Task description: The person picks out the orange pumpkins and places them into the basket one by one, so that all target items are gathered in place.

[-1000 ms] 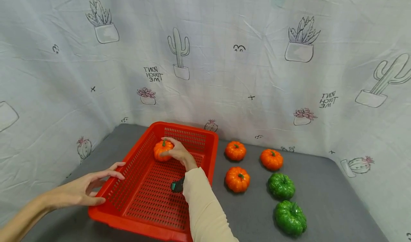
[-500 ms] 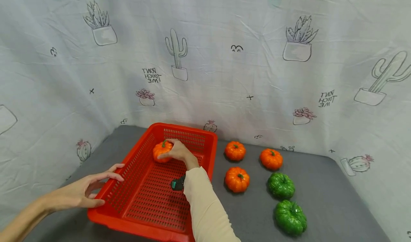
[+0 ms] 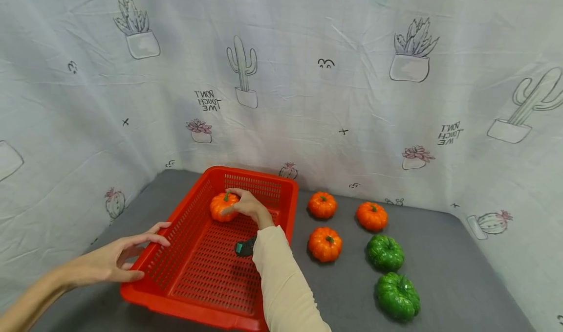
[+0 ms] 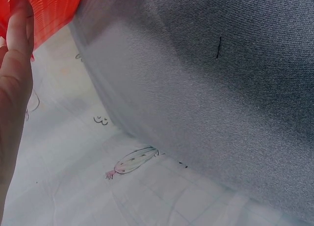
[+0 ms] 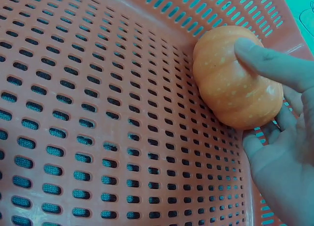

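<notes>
So your right hand has the orange pumpkin gripped, thumb on one side and fingers wrapped round the other. You've got it inside the red basket, up in the far-left corner, low down near the floor, with the green stem pointing up. Can't tell from here if its underside actually touches the basket floor.

Your left hand is hooked on the basket's left edge toward the near-left corner, fingers over the rim and thumb pressed on it, so that one's gripping the basket. The left wrist view only catches a slice of it.

The basket sits a bit skewed on the left part of the grey worktop. Off its right side you've got five more: one loose orange pumpkin just beside the far-right corner, a second loose orange pumpkin further right near the worktop's far edge, and a third loose orange pumpkin closer to you. Then a green pumpkin and a bigger-looking green one, nearest you. Cactus-print curtain hangs behind the far edge.
</notes>
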`<state>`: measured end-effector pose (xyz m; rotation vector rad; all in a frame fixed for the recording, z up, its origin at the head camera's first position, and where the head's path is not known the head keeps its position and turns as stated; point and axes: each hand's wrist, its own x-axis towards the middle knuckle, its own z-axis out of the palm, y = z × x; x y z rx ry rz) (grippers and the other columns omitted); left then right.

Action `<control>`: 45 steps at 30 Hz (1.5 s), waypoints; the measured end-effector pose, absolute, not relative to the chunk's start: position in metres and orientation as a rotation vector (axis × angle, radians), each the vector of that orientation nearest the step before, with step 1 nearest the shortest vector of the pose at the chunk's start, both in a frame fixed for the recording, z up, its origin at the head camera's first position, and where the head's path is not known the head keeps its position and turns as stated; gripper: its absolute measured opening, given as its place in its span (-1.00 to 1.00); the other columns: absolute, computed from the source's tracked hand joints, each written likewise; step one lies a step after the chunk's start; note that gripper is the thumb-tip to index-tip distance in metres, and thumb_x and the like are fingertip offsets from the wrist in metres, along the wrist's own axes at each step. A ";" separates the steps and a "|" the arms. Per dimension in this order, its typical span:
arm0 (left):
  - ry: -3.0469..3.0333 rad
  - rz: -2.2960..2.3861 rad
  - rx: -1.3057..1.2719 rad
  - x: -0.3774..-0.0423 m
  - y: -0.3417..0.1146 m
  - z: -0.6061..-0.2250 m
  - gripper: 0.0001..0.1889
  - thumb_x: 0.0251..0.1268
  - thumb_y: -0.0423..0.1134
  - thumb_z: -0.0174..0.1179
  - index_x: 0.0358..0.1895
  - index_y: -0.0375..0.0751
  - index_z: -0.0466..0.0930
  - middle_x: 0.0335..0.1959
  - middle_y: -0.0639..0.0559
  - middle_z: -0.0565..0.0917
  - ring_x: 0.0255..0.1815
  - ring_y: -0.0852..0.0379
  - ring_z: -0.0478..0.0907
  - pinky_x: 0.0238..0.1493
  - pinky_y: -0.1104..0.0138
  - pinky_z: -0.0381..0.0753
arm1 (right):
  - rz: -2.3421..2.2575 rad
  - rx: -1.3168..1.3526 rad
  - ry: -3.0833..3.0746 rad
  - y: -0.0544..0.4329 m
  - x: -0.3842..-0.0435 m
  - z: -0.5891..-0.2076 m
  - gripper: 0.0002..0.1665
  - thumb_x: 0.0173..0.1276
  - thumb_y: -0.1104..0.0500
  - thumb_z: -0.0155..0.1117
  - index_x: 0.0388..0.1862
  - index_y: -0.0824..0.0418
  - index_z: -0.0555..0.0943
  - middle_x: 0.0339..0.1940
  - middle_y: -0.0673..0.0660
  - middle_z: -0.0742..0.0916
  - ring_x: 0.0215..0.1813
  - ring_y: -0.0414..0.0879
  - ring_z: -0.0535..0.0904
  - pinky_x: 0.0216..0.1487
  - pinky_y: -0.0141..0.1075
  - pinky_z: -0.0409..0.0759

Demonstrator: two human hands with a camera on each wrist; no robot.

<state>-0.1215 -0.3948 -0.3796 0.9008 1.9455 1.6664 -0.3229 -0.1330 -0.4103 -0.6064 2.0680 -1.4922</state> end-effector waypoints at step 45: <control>1.958 1.581 0.931 -0.130 -0.400 -0.383 -0.42 0.29 -0.70 -0.11 0.38 -0.47 0.05 0.50 0.38 -0.31 0.34 0.44 0.19 0.03 0.34 0.53 | -2.054 -0.935 1.863 0.097 -0.273 -0.328 -0.40 0.35 0.38 0.20 0.36 0.35 0.33 0.35 0.16 0.47 0.42 0.08 0.28 0.28 -0.21 0.39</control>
